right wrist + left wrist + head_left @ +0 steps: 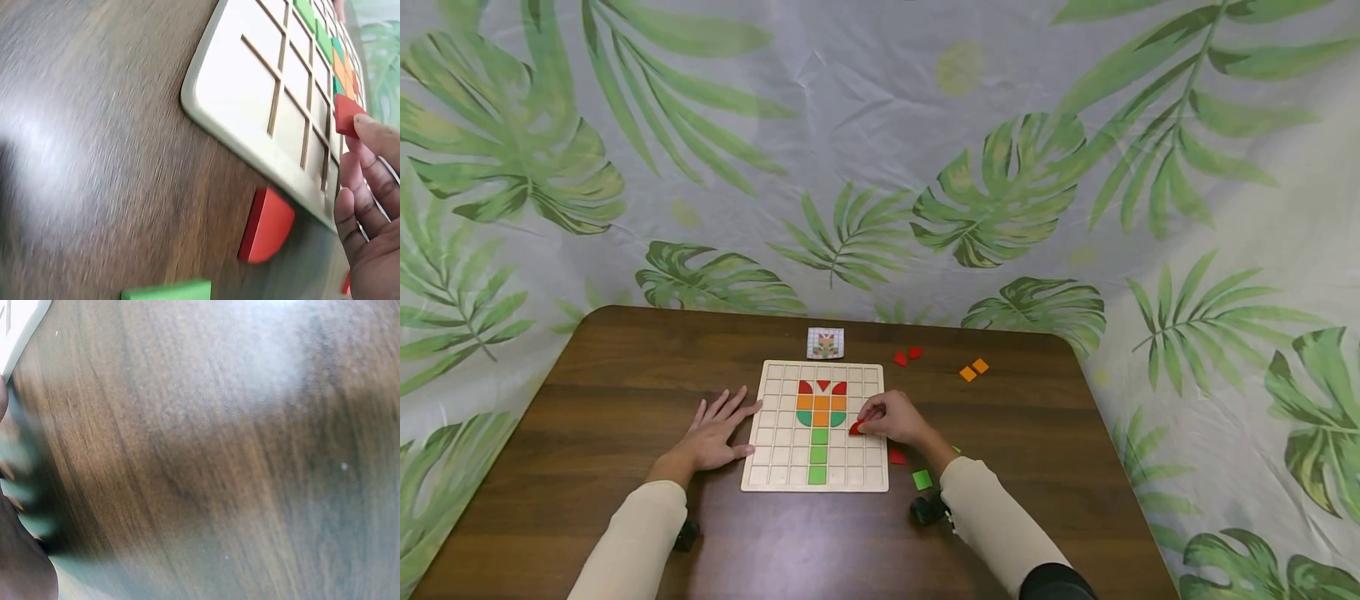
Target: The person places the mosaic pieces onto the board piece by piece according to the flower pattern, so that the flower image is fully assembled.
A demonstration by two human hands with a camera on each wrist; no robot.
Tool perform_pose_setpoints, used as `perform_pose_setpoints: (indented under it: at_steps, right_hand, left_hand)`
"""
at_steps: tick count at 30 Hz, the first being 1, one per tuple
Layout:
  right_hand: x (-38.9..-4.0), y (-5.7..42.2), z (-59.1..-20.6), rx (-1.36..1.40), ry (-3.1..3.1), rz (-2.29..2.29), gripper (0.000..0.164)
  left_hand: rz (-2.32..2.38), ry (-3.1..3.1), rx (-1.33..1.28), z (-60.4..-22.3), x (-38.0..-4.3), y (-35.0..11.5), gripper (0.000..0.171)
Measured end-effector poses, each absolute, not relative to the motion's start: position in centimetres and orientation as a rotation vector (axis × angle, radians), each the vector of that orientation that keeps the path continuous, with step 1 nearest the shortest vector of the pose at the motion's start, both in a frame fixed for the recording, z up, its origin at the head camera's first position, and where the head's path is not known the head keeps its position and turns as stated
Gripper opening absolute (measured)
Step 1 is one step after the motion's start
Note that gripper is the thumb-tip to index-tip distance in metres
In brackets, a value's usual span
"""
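A pale wooden grid board lies on the brown table, bearing a flower of red, orange, teal and green pieces. The green stem runs down its middle columns. My right hand pinches a red quarter-round piece between thumb and fingers, over cells right of the stem. My left hand lies with spread fingers at the board's left edge, its fingertips and thumb at the rim. In the left wrist view only a sliver of that hand shows.
A small pattern card lies beyond the board. Two red pieces and two orange squares sit at the back right. Another red quarter-round and a green square lie by the board's right side. A leaf-print cloth hangs behind.
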State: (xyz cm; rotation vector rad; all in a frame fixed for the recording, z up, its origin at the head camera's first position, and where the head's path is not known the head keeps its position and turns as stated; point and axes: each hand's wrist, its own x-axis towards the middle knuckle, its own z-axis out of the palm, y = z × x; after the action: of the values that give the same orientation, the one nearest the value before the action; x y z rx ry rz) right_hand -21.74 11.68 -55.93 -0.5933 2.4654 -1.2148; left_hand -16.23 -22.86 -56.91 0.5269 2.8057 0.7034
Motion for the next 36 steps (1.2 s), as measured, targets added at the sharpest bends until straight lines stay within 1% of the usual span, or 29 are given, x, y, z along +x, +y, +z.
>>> perform_pose_setpoints:
  at_steps: [10,36]
  right_hand:
    - [-21.3,9.9,-56.2,-0.542,2.431,-1.245,0.009]
    - [-20.5,8.9,-56.5,-0.574,2.492,-1.183,0.008]
  left_hand:
    - [0.707,2.805,0.527,-57.1,-16.2,-22.9,0.073]
    - [0.712,2.808,0.534,-57.4,-16.4,-22.9,0.073]
